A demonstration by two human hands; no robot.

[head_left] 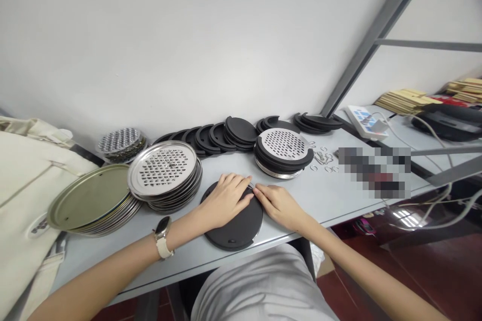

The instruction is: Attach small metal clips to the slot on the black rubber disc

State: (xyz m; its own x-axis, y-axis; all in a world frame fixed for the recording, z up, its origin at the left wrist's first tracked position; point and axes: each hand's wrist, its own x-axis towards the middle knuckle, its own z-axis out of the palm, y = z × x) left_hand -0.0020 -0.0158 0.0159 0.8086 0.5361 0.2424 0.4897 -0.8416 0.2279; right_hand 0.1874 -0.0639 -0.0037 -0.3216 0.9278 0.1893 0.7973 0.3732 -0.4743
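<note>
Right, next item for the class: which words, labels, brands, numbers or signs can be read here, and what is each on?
None can be read.
Oval tag on the cream bag: dark marks, too blurred.
White box with blue patches: any print too small.
Watch: dark face, no digits legible.

One black disc lies at the near middle of the table. One stack of plates stands at the left, its layers too tight to count. Three stacks have perforated tops: one small stack far left, one metal stack nearer, one black-edged stack right of centre. Along the far side are one row of black pieces and, to its right, two black piles. Several metal rings, partly overlapping, resist an exact count.
</note>
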